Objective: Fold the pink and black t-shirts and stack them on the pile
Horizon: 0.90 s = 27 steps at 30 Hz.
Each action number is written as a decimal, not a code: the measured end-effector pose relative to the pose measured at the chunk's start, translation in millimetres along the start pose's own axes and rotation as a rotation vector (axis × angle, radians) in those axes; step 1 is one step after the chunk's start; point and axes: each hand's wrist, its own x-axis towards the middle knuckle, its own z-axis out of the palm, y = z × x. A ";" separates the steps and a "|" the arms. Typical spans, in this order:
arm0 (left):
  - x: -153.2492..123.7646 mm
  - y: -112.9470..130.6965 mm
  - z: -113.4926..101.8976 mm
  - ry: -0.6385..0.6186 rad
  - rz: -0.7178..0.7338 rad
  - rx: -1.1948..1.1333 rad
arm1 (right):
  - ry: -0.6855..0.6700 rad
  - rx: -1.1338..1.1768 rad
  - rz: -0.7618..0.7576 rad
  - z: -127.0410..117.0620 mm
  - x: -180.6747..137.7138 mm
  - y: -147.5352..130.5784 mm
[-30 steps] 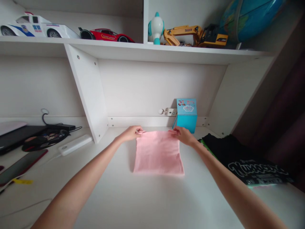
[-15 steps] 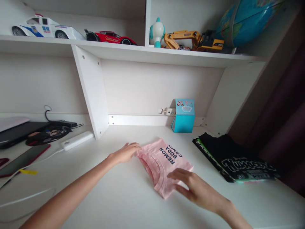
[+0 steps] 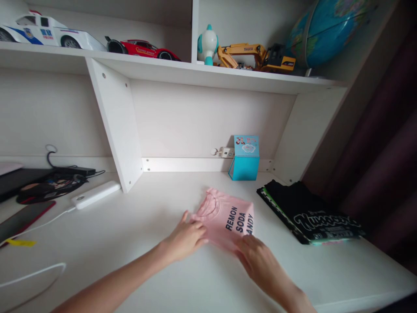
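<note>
A folded pink T-shirt (image 3: 224, 216) with black lettering lies face up on the white desk (image 3: 156, 208), collar toward the back left. My left hand (image 3: 185, 237) rests flat on the shirt's near left edge, fingers spread. The near right corner is covered by my right hand (image 3: 257, 258), whose fingers press down on the fabric. Neither hand lifts the shirt off the desk.
A folded stack topped by a black printed shirt (image 3: 309, 213) lies to the right. A blue box (image 3: 246, 157) stands at the back wall. A white power bank (image 3: 96, 194), cables and a phone (image 3: 22, 219) are at left. Toy cars, an excavator and a globe fill the shelf above.
The pink shirt was flipped print side up, turned and drawn nearer to me. Both hands moved from its far edge to its near edge.
</note>
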 end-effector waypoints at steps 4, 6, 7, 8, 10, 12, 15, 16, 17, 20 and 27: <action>12.2 -29.6 2.0 0.018 -0.158 0.030 | -0.105 0.212 -0.250 -20.6 -4.5 -36.6; 17.0 -28.1 7.9 0.017 -0.205 0.014 | -0.082 0.224 -0.198 -25.9 8.5 -30.7; 18.0 -24.7 12.1 0.013 -0.210 0.008 | -0.058 0.189 -0.098 -24.1 16.4 -22.3; 17.9 -20.3 16.9 0.005 -0.202 0.004 | -0.043 0.145 0.023 -19.1 23.7 -11.9; 15.1 -12.0 27.3 -0.021 -0.182 -0.003 | -0.062 0.077 0.218 -1.5 33.7 9.0; 11.1 -7.0 36.9 -0.044 -0.186 -0.023 | -0.106 0.045 0.278 19.0 36.3 23.1; 8.5 -6.8 45.4 -0.066 -0.216 -0.046 | -0.126 0.021 0.238 37.0 34.0 29.1; 9.0 -7.9 45.8 -0.064 -0.216 -0.044 | -0.130 0.017 0.231 38.0 33.7 29.4; 9.9 -9.3 44.9 -0.058 -0.209 -0.041 | -0.141 0.019 0.222 36.8 34.1 30.1; 12.1 -13.8 33.6 -0.031 -0.183 -0.049 | -0.179 0.026 0.202 26.2 36.1 38.1; -0.9 -17.2 3.1 0.001 -0.386 -0.064 | -0.073 -0.076 0.455 6.7 18.1 55.9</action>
